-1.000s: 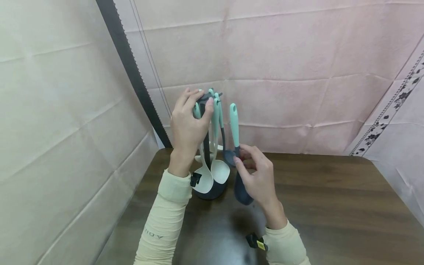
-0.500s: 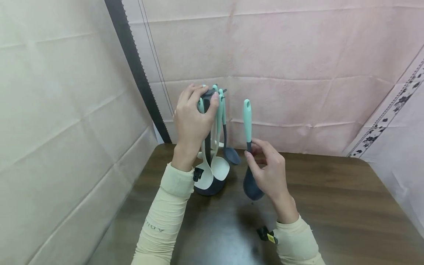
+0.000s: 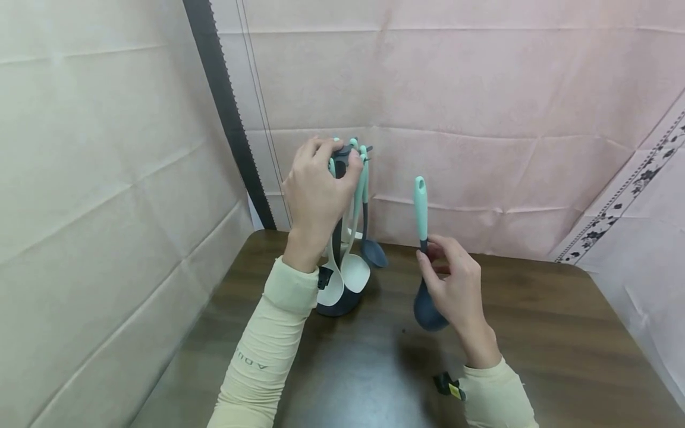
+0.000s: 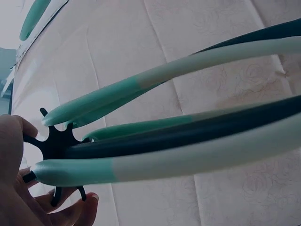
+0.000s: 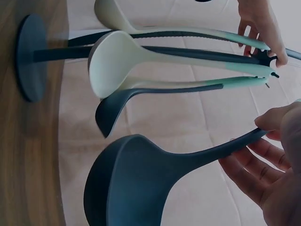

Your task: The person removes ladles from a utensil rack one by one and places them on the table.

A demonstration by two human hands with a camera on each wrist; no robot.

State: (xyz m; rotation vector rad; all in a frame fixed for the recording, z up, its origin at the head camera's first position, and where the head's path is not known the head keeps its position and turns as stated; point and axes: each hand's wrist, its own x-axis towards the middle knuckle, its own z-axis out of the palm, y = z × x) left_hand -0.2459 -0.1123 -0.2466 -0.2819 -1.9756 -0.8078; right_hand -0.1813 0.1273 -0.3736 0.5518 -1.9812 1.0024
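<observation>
In the head view my left hand (image 3: 321,187) grips the top of a dark utensil stand (image 3: 337,307). Its fingers curl round the hooked crown (image 4: 56,141) in the left wrist view. Mint-handled utensils hang there: white-headed ones such as this ladle (image 5: 110,63), and a smaller dark blue one (image 3: 373,254). Right of the stand, my right hand (image 3: 455,285) pinches a dark blue ladle (image 3: 428,312) by its neck, just below the mint handle. That ladle is upright, bowl down, apart from the stand. Part of the hanging utensils is hidden behind my left hand.
The stand is on a brown wooden table (image 3: 535,309) near its back left corner. Pale creased cloth (image 3: 481,89) hangs behind the table, with more cloth (image 3: 107,208) on the left side. A dark strip (image 3: 230,113) runs down the left corner.
My right hand has carried the dark blue ladle to the right, widening its gap from the stand. The left hand keeps its grip on the stand's top. The head view has shifted slightly.
</observation>
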